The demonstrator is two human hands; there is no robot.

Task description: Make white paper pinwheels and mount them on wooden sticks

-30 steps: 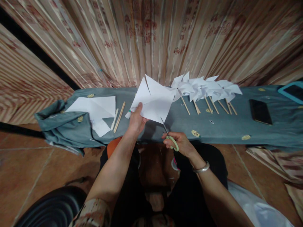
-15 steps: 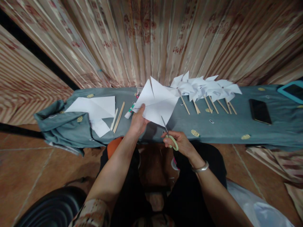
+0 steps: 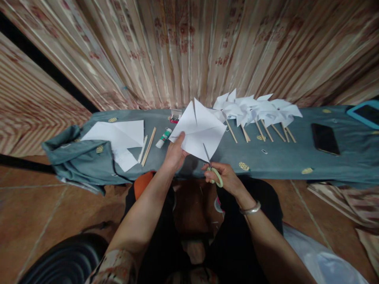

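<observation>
My left hand (image 3: 175,152) pinches a white square sheet of paper (image 3: 198,128) at its left corner, thumb on top. A slit runs inward from the sheet's far corner. My right hand (image 3: 222,175) grips scissors (image 3: 218,178) with pale green handles; one blade lies over the sheet's near corner and the other is mostly hidden beneath it. Behind and to the right, several white paper pinwheels (image 3: 260,110) on wooden sticks lie in an overlapping row. Just left of the sheet is a glue stick (image 3: 164,138), with a small red-edged box (image 3: 175,115) behind it.
On the left of the cloth-covered bench (image 3: 284,157) lie white paper sheets (image 3: 124,132), wooden sticks (image 3: 149,146) and a white pen-like stick (image 3: 142,149). A black phone (image 3: 325,139) and a blue-edged device (image 3: 365,113) lie at the right. A patterned curtain (image 3: 183,51) hangs behind.
The sheet in my left hand has shifted slightly right and toward me, its near corner now further down between the blades. The glue stick and the small box show more fully.
</observation>
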